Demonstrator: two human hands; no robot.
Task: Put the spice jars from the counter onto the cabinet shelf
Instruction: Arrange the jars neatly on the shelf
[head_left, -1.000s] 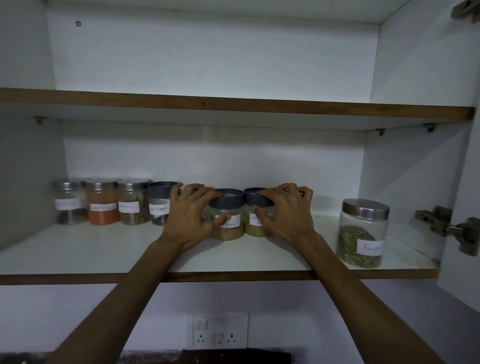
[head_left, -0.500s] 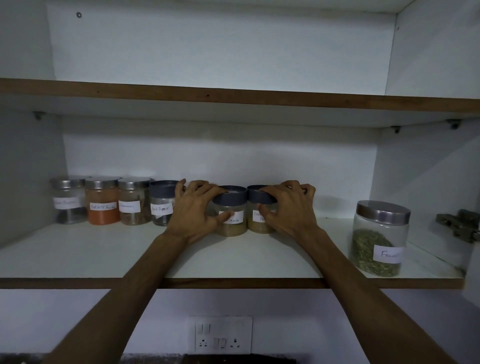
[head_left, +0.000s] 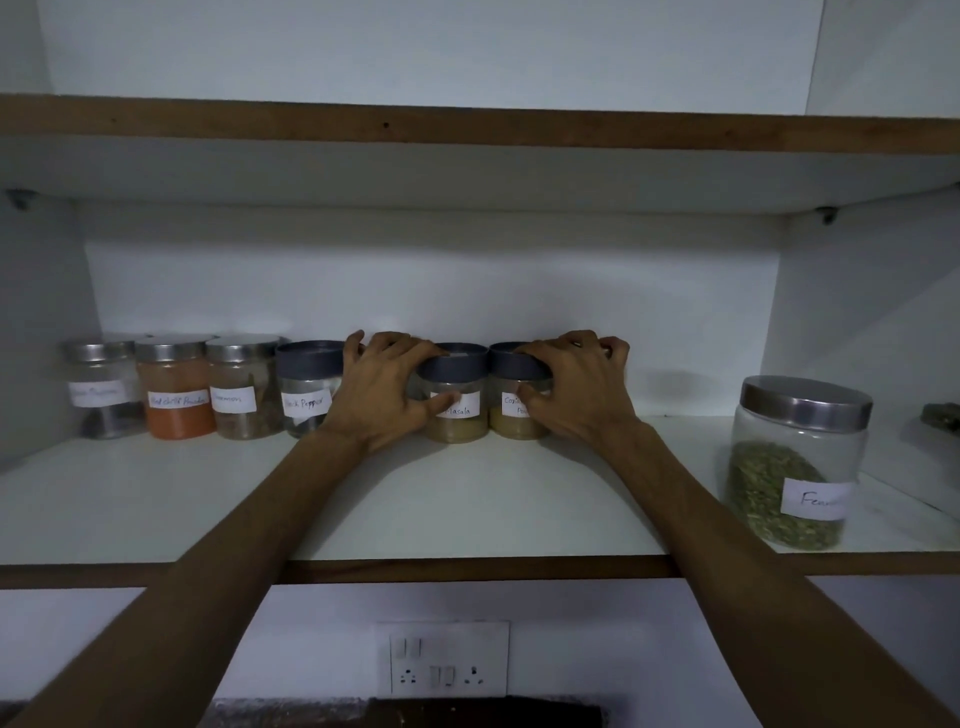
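Observation:
Two small jars with grey lids stand side by side at the back of the white cabinet shelf (head_left: 467, 514). My left hand (head_left: 384, 395) grips the masala jar (head_left: 457, 415), thumb across its label. My right hand (head_left: 576, 395) grips the coriander jar (head_left: 511, 415), fingers over its lid. Both jars rest on the shelf and touch each other. To their left stand the black pepper jar (head_left: 306, 389), a brownish spice jar (head_left: 241, 387), the red chilli powder jar (head_left: 176, 389) and a clear jar (head_left: 101, 387).
A larger fennel jar (head_left: 795, 462) with a steel lid stands near the shelf's front right. An upper shelf (head_left: 467, 130) runs overhead. A switch and socket plate (head_left: 447, 657) sits on the wall below. A cabinet hinge (head_left: 943, 415) shows at the far right.
Both hands have pushed the two jars slightly back and to the left, closer to the row. The camera view has shifted to the left.

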